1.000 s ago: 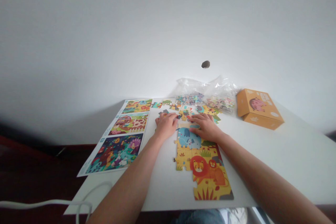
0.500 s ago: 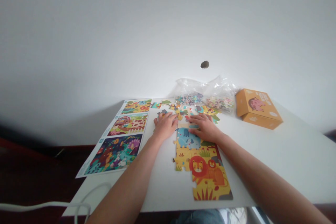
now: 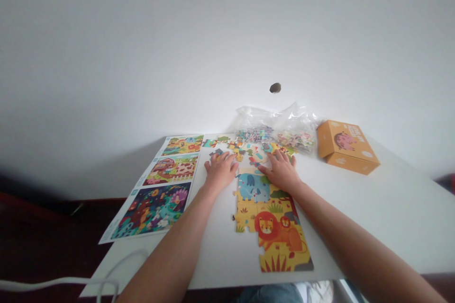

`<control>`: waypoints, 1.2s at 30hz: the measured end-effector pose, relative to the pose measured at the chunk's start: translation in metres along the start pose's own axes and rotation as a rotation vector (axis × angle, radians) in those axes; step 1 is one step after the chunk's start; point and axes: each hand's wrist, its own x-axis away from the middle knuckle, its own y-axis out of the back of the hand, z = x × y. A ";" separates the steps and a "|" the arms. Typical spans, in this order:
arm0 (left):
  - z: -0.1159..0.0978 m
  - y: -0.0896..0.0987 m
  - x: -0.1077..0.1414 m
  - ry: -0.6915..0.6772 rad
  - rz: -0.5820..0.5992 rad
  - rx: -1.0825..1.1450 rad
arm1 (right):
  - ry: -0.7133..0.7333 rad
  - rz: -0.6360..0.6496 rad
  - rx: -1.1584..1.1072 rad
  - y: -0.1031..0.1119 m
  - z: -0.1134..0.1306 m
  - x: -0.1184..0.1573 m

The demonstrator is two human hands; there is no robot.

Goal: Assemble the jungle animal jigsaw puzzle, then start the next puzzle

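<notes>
On the white table lies a partly joined jigsaw puzzle (image 3: 270,218) with blue elephants at its far end and orange lions nearer me. My left hand (image 3: 221,170) rests beyond its far left corner, fingers spread, close to a dark grey puzzle piece (image 3: 216,153). At the far right corner is my right hand (image 3: 282,170), its fingers apart and its thumb just past the elephants. Loose puzzle pieces (image 3: 256,155) lie between the two hands and beyond them; some are partly covered by the fingers. Neither hand visibly holds a piece.
A picture sheet (image 3: 167,169) with three printed scenes lies at the left. Clear plastic bags (image 3: 277,128) of puzzle pieces lean near the wall, beside an orange box (image 3: 348,147). A white cable (image 3: 53,283) hangs by the front left table edge.
My right hand has moved slightly right and away from the elephants, its fingers spreading wider and uncovering loose pieces. My left fingers have also spread a little. The camera has shifted slightly.
</notes>
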 end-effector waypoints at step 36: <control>-0.008 0.007 0.010 -0.412 0.089 0.112 | -0.089 0.022 -0.008 0.020 -0.053 -0.024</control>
